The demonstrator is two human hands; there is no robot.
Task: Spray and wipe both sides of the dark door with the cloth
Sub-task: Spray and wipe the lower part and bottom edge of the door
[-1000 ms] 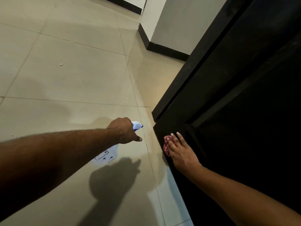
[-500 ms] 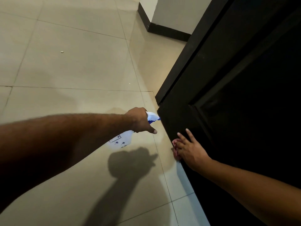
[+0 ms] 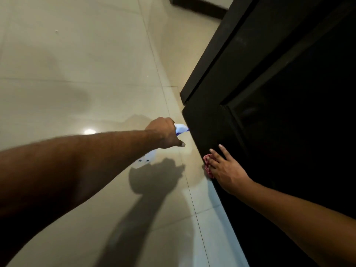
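The dark door (image 3: 269, 105) fills the right side, its bottom edge close above the floor. My right hand (image 3: 226, 170) lies flat on the door's lowest part with fingers spread, pressing a red and white cloth (image 3: 208, 164) against it; most of the cloth is hidden under the palm. My left hand (image 3: 166, 134) grips a white spray bottle (image 3: 147, 158) with a blue and white nozzle (image 3: 181, 129) pointing at the door's lower corner. The bottle's body hangs below my wrist, partly hidden by the forearm.
Beige glossy floor tiles (image 3: 86, 74) spread to the left and front. The black door frame (image 3: 210, 60) runs up behind the door's edge. A wall with a dark skirting board (image 3: 198, 6) stands at the top.
The view has tilted further down and closer. My right hand with the cloth has slid along the door's bottom part. My left hand with the bottle has moved nearer the door's corner.
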